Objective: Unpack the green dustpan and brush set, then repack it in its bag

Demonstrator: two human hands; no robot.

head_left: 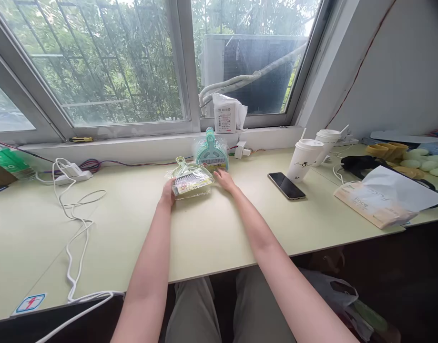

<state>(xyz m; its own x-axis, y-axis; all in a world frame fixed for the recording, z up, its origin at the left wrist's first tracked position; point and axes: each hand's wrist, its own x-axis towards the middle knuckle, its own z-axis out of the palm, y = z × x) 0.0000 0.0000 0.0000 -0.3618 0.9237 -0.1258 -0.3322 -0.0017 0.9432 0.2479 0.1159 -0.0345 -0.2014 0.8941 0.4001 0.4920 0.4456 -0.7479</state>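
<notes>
A pale yellow-green dustpan-and-brush set [190,186] in clear plastic wrap lies tilted on the table. My left hand [168,192] grips its left edge, the fingers partly hidden behind the wrapping. My right hand [224,180] reaches just past the set's right side, its fingers stretched out and apart. They are close to the lower edge of a wrapped green dustpan-and-brush set [210,151], which stands against the wall below the window; whether they touch it I cannot tell. Several green handles seem to be stacked there.
Right of my arm lie a black phone [286,185], white lidded cups [303,159] with straws and a tissue pack [379,202]. White cables [74,228] and a power strip [74,177] occupy the left. A white packet [225,116] rests on the sill. The table's front edge is near my legs.
</notes>
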